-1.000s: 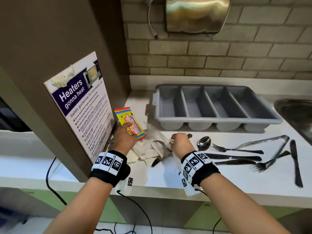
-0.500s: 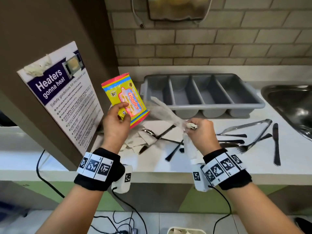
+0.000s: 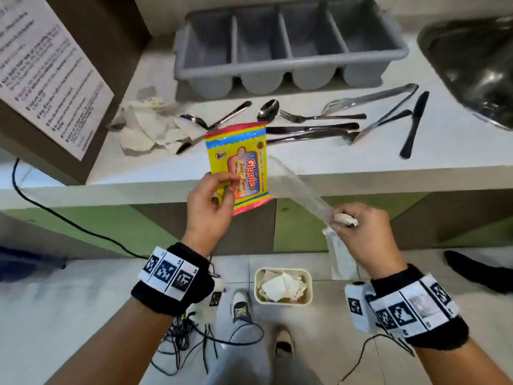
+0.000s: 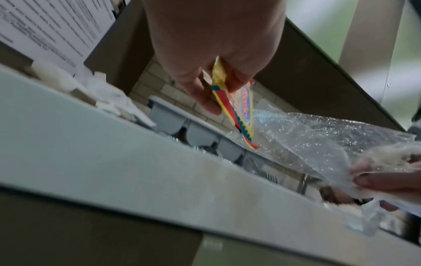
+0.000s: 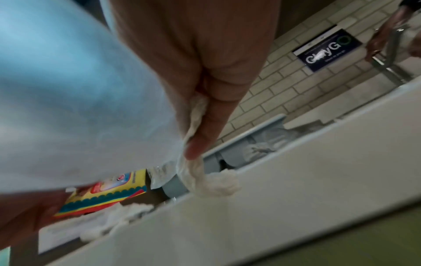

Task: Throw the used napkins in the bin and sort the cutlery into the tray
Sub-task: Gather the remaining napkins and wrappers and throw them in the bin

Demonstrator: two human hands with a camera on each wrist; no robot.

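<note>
Both hands out past the counter [image 3: 361, 168] front edge, over open floor; bin [image 3: 283, 286] below between them, napkins inside. Left hand [image 3: 209, 202] raised, pinching yellow snack wrapper [image 3: 241, 162]; right hand [image 3: 363, 232] clamped on clear plastic wrap [image 3: 294, 180] and a napkin scrap [image 3: 342, 218]. Since a second ago: hands lifted off counter, drawn back. Cutlery [image 3: 313, 129] loose before empty tray [image 3: 288, 51]; napkins [image 3: 147, 126] at left.

We see a glossy printed foil wrapper [image 3: 238, 165], a clear crinkled plastic bag [image 3: 294, 182], soft crumpled paper napkins [image 3: 150, 129] on a smooth matt white counter [image 3: 305, 162], polished metal cutlery [image 3: 313, 129], and a matt grey plastic tray [image 3: 288, 40].
</note>
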